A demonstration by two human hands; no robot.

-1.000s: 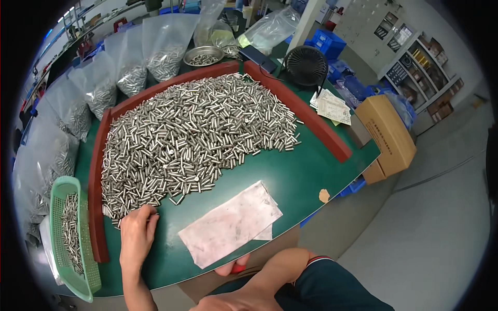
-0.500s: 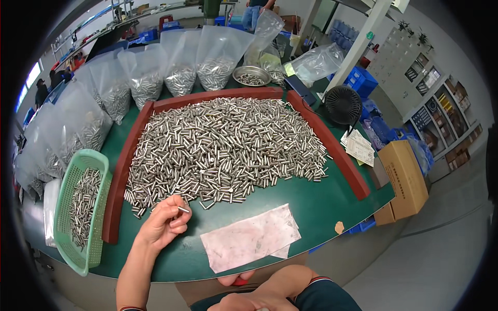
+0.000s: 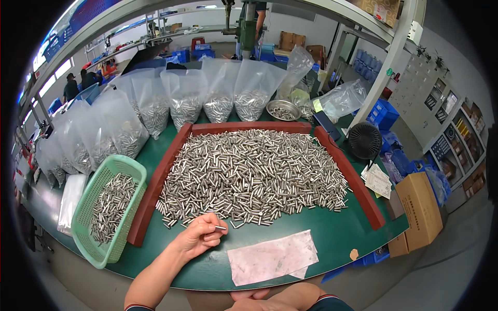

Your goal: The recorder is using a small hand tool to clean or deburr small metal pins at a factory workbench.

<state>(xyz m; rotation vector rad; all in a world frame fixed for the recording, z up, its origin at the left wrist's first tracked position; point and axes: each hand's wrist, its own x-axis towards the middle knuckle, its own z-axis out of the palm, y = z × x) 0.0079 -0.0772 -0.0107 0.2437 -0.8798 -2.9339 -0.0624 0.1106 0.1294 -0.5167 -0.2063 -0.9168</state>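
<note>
My left hand [image 3: 199, 236] is raised just above the green table [image 3: 332, 243], pinching one small metal pin [image 3: 220, 227] between thumb and fingers. It hovers at the near edge of a large heap of shiny metal pins [image 3: 249, 173] bounded by a red-brown frame [image 3: 161, 176]. My right hand [image 3: 257, 295] lies at the table's front edge, mostly hidden under the table rim; its fingers cannot be made out. A crumpled sheet of plastic [image 3: 272, 256] lies between the two hands.
A green plastic basket [image 3: 106, 207] holding more pins sits left of the frame. Several clear bags of pins [image 3: 181, 103] stand behind. A metal bowl [image 3: 282, 110], a small black fan [image 3: 364, 140], papers [image 3: 378, 181] and a cardboard box [image 3: 420, 207] are at right.
My left hand went from resting on the pile's edge to lifted with a single pin pinched in its fingers. The view tilted upward, showing more of the workshop behind.
</note>
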